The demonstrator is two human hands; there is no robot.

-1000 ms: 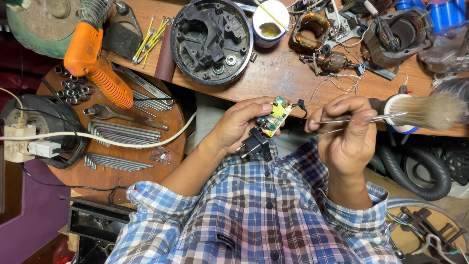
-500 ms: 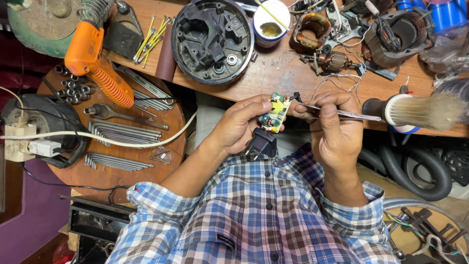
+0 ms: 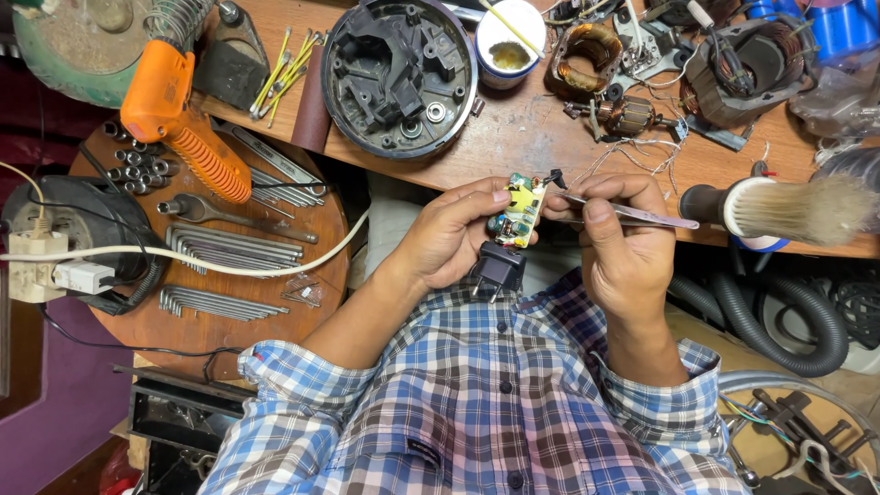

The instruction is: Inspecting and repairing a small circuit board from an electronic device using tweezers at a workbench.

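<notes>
- Nearest to me is my blue, white and brown plaid shirt [image 3: 477,403], with both forearms rising out of its rolled cuffs.
- My left hand [image 3: 449,234] is closed around a small yellow circuit board [image 3: 519,211], thumb and fingertips pinching its edges. A black plug housing [image 3: 498,269] hangs just under the board, against my palm.
- My right hand [image 3: 623,247] is clenched on metal tweezers [image 3: 632,214]. Their tips point left and meet the upper edge of the board; I cannot tell whether they grip a part there.
- The two hands sit close together, nearly touching at the board, held in the air just in front of the wooden workbench [image 3: 522,147].
- Just right of the tweezers, a round brush [image 3: 779,209] with a black handle and pale bristles lies on the bench edge.
- To my left, a round wooden tray [image 3: 302,321] carries rows of hex keys [image 3: 215,302] and a wrench. An orange-handled tool [image 3: 179,124] lies over its top edge.
- A white cable [image 3: 183,261] crosses the tray from a power strip [image 3: 41,266] at far left.
- Further off sit a round black plastic housing [image 3: 399,73], a white cup [image 3: 510,41], and copper-wound motor parts [image 3: 596,60].
</notes>
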